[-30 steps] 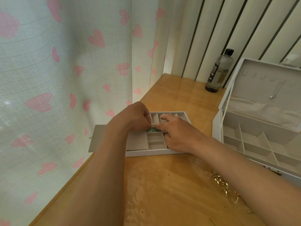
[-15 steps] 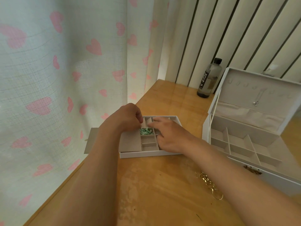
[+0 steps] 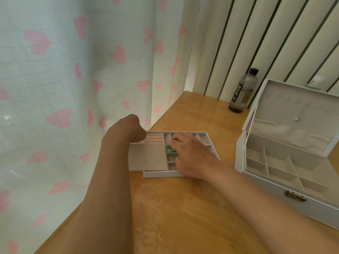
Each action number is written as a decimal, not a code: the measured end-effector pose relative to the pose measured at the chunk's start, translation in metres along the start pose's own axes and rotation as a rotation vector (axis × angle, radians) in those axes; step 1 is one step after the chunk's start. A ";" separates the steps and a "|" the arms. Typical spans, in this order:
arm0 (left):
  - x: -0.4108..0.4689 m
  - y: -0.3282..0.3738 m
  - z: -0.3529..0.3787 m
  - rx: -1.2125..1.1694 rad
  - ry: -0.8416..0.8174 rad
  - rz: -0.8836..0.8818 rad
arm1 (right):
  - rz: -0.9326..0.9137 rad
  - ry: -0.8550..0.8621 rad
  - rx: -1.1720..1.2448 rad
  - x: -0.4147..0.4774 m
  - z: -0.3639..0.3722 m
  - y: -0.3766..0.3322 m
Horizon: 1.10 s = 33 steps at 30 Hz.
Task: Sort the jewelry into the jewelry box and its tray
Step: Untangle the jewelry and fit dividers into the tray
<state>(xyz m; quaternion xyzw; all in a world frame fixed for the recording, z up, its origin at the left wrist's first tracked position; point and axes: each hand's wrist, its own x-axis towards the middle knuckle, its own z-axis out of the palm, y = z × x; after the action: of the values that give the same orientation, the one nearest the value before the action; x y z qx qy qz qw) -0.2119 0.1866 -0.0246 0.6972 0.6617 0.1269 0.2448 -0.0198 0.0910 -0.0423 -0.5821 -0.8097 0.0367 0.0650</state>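
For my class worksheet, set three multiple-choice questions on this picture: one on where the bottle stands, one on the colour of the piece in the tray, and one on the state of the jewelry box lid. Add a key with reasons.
1. Where does the bottle stand?
A. On the floor
B. At the far end of the table, by the slatted wall
C. On a shelf

2. What colour is the jewelry piece in the tray, next to the right hand?
A. Red
B. Black
C. Green

3. How is the lid of the jewelry box?
A. Shut and latched
B. Raised open
C. Lying flat on the table

Key: 1 B, it stands upright on the wood, left of the lid. 2 C, green shows in a compartment by the fingers. 3 B, the box's compartments and the lid's lining are exposed.
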 end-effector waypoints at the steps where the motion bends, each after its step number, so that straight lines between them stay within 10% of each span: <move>1: 0.001 -0.001 0.000 -0.008 -0.002 -0.017 | -0.021 -0.022 -0.011 0.001 0.003 -0.002; 14: -0.018 0.006 -0.017 0.029 0.006 -0.122 | 0.055 -0.103 0.037 0.009 0.010 -0.007; 24: -0.048 0.040 -0.051 -0.594 0.211 0.179 | 0.010 -0.069 0.084 -0.001 0.006 -0.009; 33: -0.040 0.055 -0.031 -0.676 0.210 0.331 | 0.210 0.209 0.620 -0.005 -0.012 0.010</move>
<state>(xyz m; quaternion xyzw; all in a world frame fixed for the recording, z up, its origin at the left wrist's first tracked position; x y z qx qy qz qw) -0.1838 0.1521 0.0360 0.6579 0.4826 0.4460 0.3679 -0.0069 0.0890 -0.0326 -0.6155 -0.6846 0.2276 0.3173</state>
